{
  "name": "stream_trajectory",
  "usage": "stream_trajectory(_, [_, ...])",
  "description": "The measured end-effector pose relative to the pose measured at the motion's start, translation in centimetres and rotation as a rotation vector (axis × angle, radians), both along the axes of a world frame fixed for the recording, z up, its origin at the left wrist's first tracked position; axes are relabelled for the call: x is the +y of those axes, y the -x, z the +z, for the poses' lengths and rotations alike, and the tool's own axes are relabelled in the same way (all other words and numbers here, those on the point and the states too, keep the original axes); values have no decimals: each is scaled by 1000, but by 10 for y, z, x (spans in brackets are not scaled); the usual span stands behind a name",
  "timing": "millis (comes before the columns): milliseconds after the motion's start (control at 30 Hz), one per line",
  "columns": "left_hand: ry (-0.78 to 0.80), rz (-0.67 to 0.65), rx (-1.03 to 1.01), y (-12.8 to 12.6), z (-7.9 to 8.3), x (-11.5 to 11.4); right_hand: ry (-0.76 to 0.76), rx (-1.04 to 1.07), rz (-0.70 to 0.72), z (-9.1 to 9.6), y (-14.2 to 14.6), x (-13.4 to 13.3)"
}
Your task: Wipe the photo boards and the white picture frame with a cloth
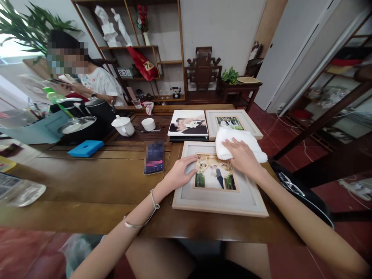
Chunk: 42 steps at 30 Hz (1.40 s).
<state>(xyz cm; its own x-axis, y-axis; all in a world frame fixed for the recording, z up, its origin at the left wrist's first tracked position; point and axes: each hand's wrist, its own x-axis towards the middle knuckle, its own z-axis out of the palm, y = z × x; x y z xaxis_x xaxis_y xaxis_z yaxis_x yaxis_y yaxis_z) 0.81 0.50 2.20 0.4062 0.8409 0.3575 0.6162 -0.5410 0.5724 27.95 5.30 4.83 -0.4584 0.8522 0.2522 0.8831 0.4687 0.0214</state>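
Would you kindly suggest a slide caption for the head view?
Framed photo with left hand on its left side, right hand on white cloth over its far right corner.

I take this for a home's sitting room or a small tea room; I can't tell which. A white lidded porcelain teapot [123, 126], a small round white cup [148, 124] and a black kettle [100, 112] share the long brown wooden desk [110, 182]. Beyond it stand a carved dark-wood armchair [204, 64] and an open wooden display shelf [180, 38] holding 2 white figurines [108, 31]; red tiles [271, 130] floor the room.
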Motion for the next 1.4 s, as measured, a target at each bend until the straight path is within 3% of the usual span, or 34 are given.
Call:
stream_trajectory(167, [-3,55,-15,0,1,4,28,-45,44,-5,11,13])
stream_trajectory(267, [0,80,-29,0,-2,2,61,-65,73,0,15,5])
stream_trajectory(433, [0,101,-41,-2,-6,-3,210,-167,177,17,24,-54])
stream_trajectory(567, [2,106,-41,-3,-5,-4,380,-207,400,40,20,-112])
stream_trajectory(633, [10,99,-34,-3,-4,-4,442,-162,488,52,11,-123])
stream_trajectory(700, [14,89,-32,-2,-3,-4,479,-100,485,59,0,-115])
stream_trajectory(767, [17,80,-29,-2,-3,-4,458,-74,417,57,-9,-94])
stream_trajectory(900, [19,70,-8,-1,-4,-3,228,-124,206,33,-7,-46])
stream_trajectory(1000, [6,59,5,-1,-5,-3,122,-179,144,17,10,-37])
stream_trajectory(1067, [-10,49,8,-1,-6,-3,110,-220,164,13,23,-50])
stream_trajectory(1200, [-17,50,11,-1,-7,-3,145,-271,327,14,40,-106])
stream_trajectory(1300, [4,51,9,-1,-5,-3,132,-225,448,18,35,-141])
stream_trajectory(1400, [23,51,-11,-1,-4,-4,189,-148,472,24,20,-145])
